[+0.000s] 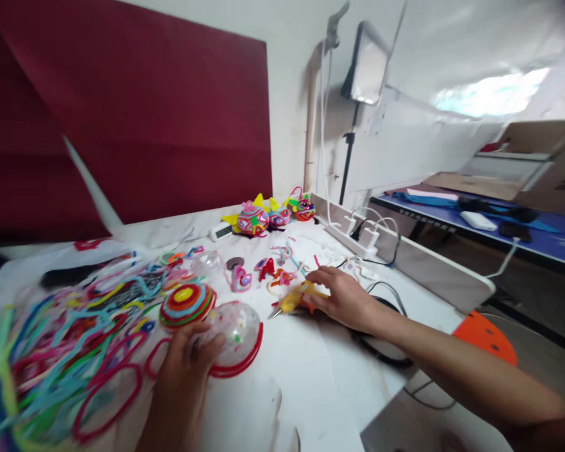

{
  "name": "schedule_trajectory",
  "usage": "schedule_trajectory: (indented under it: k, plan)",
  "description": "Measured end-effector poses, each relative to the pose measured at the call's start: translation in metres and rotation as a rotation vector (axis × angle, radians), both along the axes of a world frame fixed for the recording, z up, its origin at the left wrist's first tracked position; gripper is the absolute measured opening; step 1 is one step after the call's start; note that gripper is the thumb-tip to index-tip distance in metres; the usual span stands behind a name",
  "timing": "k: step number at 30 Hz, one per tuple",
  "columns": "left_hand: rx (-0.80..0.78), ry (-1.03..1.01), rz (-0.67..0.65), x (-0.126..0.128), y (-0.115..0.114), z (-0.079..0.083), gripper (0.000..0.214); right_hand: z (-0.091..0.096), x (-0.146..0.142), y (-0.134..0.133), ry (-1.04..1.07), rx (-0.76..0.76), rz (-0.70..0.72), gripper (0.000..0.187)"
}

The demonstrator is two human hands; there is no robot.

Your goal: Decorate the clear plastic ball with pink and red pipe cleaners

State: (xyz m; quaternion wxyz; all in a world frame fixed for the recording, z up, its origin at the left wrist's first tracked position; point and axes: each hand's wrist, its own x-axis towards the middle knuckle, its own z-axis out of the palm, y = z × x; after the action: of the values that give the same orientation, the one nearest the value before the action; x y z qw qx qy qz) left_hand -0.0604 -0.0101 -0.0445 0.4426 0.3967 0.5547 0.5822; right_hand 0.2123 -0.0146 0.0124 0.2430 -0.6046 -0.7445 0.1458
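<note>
My left hand [183,364] pinches a clear plastic half-sphere [238,339] between thumb and fingers. Red pipe cleaner runs along the half-sphere's rim, and colourful specks show on it. Against it sits another half, a dome [186,301] covered in rings of yellow, red, blue and green pipe cleaner; whether the two are joined is hard to make out. My right hand [343,298] has its thumb and fingers around a yellow glue gun [292,300], low over the white table, the metal nozzle pointing left. Its handle is partly hidden by my hand.
Loose pipe cleaners [89,339] heap up at the left. Finished fish figures [253,220] and a white digital timer [221,232] stand at the back. Small pipe-cleaner pieces [266,269] lie mid-table. A power strip [353,242] and black cable [381,358] are on the right.
</note>
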Motion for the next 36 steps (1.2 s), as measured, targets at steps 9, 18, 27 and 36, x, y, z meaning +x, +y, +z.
schedule_trajectory:
  k: [9,18,27,36]
  plan:
    - [-0.017,-0.091,-0.111,0.009,-0.015,0.015,0.037,0.003,-0.061,-0.002,0.396,-0.14,0.282,0.04]
    - [-0.011,-0.087,-0.115,0.01,-0.016,0.014,0.035,-0.002,-0.094,0.008,0.376,-0.2,0.238,0.04]
    - [0.011,-0.039,-0.15,0.008,-0.016,0.005,0.032,-0.015,-0.097,0.007,0.418,-0.143,0.228,0.042]
    - [0.004,-0.034,-0.157,0.006,-0.016,0.004,0.035,-0.024,-0.1,0.004,0.449,-0.119,0.219,0.04]
